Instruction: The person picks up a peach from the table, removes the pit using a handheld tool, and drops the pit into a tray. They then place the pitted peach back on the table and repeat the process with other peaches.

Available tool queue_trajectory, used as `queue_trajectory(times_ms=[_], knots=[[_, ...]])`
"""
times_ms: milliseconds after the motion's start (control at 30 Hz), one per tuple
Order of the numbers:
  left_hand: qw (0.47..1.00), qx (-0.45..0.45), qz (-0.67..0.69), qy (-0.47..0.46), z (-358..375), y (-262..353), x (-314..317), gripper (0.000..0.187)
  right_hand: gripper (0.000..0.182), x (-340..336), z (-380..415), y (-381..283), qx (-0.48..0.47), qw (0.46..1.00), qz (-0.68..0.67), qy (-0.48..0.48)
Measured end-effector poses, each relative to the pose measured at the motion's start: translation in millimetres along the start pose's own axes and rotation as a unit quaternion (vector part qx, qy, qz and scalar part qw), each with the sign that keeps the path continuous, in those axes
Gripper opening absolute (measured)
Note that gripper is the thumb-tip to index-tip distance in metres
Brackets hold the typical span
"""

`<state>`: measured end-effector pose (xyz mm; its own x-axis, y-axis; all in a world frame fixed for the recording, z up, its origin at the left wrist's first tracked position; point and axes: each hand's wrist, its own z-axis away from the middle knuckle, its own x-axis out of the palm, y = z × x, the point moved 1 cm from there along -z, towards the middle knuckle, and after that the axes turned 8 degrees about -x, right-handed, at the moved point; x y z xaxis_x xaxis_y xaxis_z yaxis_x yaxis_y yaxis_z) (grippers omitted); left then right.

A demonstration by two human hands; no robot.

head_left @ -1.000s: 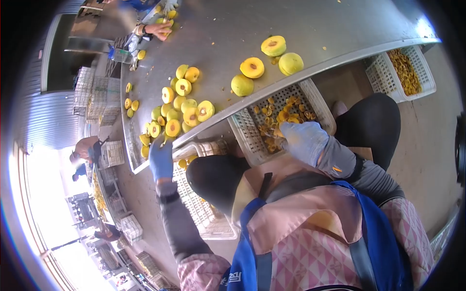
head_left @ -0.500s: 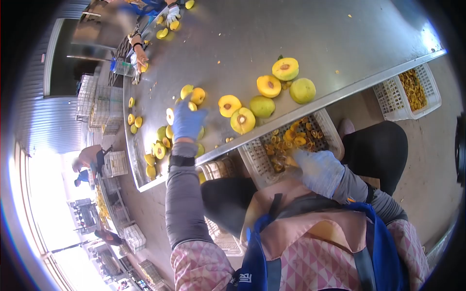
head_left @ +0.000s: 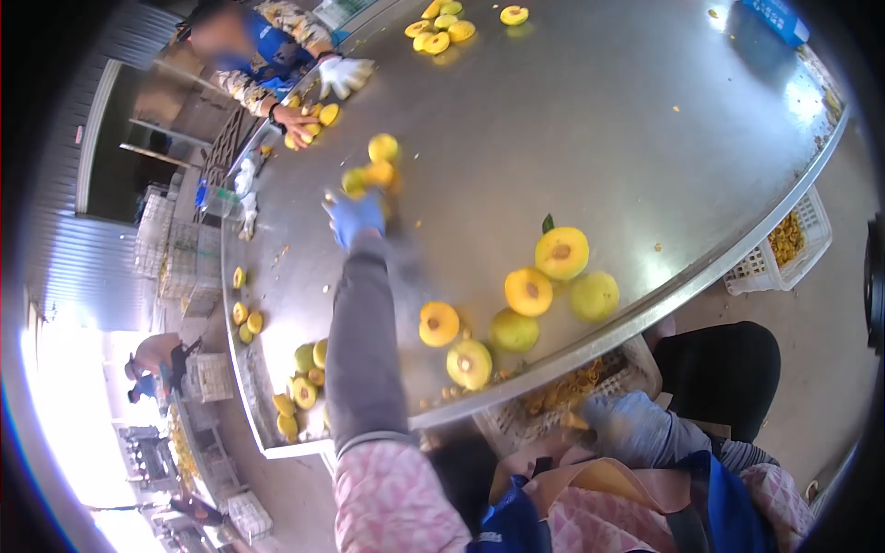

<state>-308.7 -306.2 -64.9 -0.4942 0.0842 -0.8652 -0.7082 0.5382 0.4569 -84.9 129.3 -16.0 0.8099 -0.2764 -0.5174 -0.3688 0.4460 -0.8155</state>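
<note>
My left hand [head_left: 355,219], in a blue glove, reaches far over the metal table with a finger or thumb sticking out to the side. Against its far side lie several yellow stone-fruit halves [head_left: 380,173], partly blurred; the hand seems to touch them from behind. My right hand [head_left: 627,426], in a grey-blue glove, is low by my lap at the crate's near edge. Its fingers look curled and blurred, with a yellowish bit at their tips that I cannot make out. Between the hands, halved fruits [head_left: 528,291] lie near the table edge, some cut side up showing pits.
A white crate [head_left: 645,369] of fruit scraps sits below the table edge; another crate [head_left: 737,276] stands to the right. More halves [head_left: 304,392] lie at the left corner and a pile [head_left: 438,41] at the far side. Opposite, a co-worker's hand [head_left: 295,124] rests on fruit; the other wears a white glove [head_left: 346,76].
My left hand has moved away from me across the table, and fruit halves now lie farther out beyond it. My right hand stays near the crate. The view has tilted up.
</note>
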Motion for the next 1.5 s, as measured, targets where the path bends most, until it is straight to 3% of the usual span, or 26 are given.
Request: queue_trajectory(times_ms=[33, 67, 133, 167, 200, 267, 300, 367, 467, 533, 567, 600, 633, 667, 733, 767, 800, 867, 933, 967, 1033, 1200, 1267, 1300, 1367, 1500], knots=[[0.958, -0.038, 0.278, -0.049, -30.3, 19.7, 17.7, 0.095, 0.043, 0.3, -3.2, 4.5, 0.010, 1.000, 0.012, 0.007], [0.840, -0.078, 0.529, -0.095, -54.4, 35.5, 33.6, 0.089, 0.043, 3.5, -4.9, 10.2, -0.005, 1.000, -0.006, 0.015], [0.851, 0.079, 0.515, -0.067, -104.3, 45.4, 65.1, 0.081, 0.044, 4.6, -3.9, 10.3, -0.030, 0.999, -0.037, 0.005], [0.928, 0.199, 0.315, -0.004, -127.6, 42.1, 78.8, 0.079, 0.044, 2.7, -4.5, 6.6, -0.021, 0.998, -0.044, 0.028], [0.948, 0.300, 0.088, 0.053, -146.9, 19.5, 86.1, 0.076, 0.044, 3.3, -6.4, 4.5, -0.017, 0.997, -0.050, 0.049], [0.970, 0.183, 0.149, -0.055, -25.7, 41.0, -19.9, 0.071, 0.042, 4.7, -5.1, 0.1, -0.055, 0.992, -0.110, 0.035], [0.975, 0.169, 0.137, -0.046, -19.2, 9.5, -32.1, 0.071, 0.042, -3.1, -4.3, -9.1, -0.034, 0.996, -0.081, 0.014], [0.968, 0.228, 0.058, -0.092, -5.2, -43.7, -47.0, 0.069, 0.040, -1.5, -2.5, -12.1, -0.028, 0.999, -0.028, 0.003], [0.991, 0.116, -0.065, -0.027, 33.0, -130.4, -114.2, 0.068, 0.041, 10.7, 1.9, -7.1, -0.006, 1.000, 0.001, 0.008], [0.968, 0.061, -0.238, 0.058, 43.0, -191.5, -156.3, 0.067, 0.039, 12.2, 1.5, -12.1, -0.036, 0.999, -0.004, 0.024], [0.969, 0.037, -0.228, 0.086, 38.4, -233.5, -174.8, 0.065, 0.036, 12.2, 2.3, -14.8, -0.059, 0.997, -0.012, 0.045], [0.975, -0.088, -0.203, 0.036, 49.4, -241.2, -205.2, 0.064, 0.036, 12.3, 3.4, -18.0, -0.058, 0.997, -0.010, 0.044], [0.956, -0.113, -0.260, 0.073, 45.2, -278.2, -216.1, 0.065, 0.033, 11.5, 3.0, -21.4, -0.043, 0.998, -0.021, 0.040], [0.955, -0.161, -0.238, 0.078, 50.4, -303.1, -226.8, 0.067, 0.031, 11.7, 4.1, -24.0, -0.029, 0.998, -0.032, 0.037], [0.969, -0.146, -0.186, 0.074, 34.6, -370.9, -224.7, 0.071, 0.031, 21.6, 4.8, -19.1, -0.060, 0.996, -0.006, 0.060], [0.980, -0.198, -0.007, 0.026, 33.4, -378.3, -221.8, 0.072, 0.032, 24.1, 5.5, -18.0, -0.091, 0.992, 0.019, 0.080], [0.954, -0.243, 0.172, -0.026, 31.4, -388.7, -213.7, 0.073, 0.032, 23.2, 6.4, -20.1, -0.089, 0.992, 0.023, 0.083], [0.957, -0.237, 0.163, -0.029, 20.0, -391.2, -193.6, 0.070, 0.032, 23.3, 5.6, -26.0, -0.058, 0.997, 0.006, 0.054], [0.984, -0.145, -0.007, -0.100, 48.9, -316.3, -200.3, 0.065, 0.032, 26.6, 4.3, -27.2, -0.078, 0.995, 0.003, 0.054], [0.985, -0.142, -0.007, -0.102, 66.4, -286.3, -201.2, 0.065, 0.033, 28.8, 4.9, -27.8, -0.096, 0.994, 0.000, 0.057], [0.984, -0.004, -0.148, -0.104, 89.8, -232.2, -187.9, 0.064, 0.034, 29.6, 8.3, -29.7, -0.103, 0.994, 0.015, 0.045], [0.958, 0.185, -0.113, -0.187, 122.2, -164.9, -142.6, 0.052, 0.036, 25.9, 14.0, -24.5, -0.120, 0.992, -0.035, 0.029], [0.958, 0.163, -0.014, -0.235, 133.7, -144.4, -127.3, 0.049, 0.036, 24.2, 14.9, -23.1, -0.069, 0.997, -0.015, 0.017], [0.954, 0.177, -0.010, -0.241, 138.4, -126.1, -120.5, 0.049, 0.037, 28.4, 14.0, -18.9, -0.113, 0.992, -0.007, 0.050], [0.922, 0.316, 0.004, -0.223, 157.1, -102.1, -117.2, 0.040, 0.037, 35.4, 17.8, -13.7, -0.147, 0.986, -0.008, 0.081], [0.874, 0.390, -0.074, -0.281, 182.7, -44.8, -126.5, 0.035, 0.036, 38.0, 25.4, -18.0, -0.108, 0.993, -0.028, 0.049]])
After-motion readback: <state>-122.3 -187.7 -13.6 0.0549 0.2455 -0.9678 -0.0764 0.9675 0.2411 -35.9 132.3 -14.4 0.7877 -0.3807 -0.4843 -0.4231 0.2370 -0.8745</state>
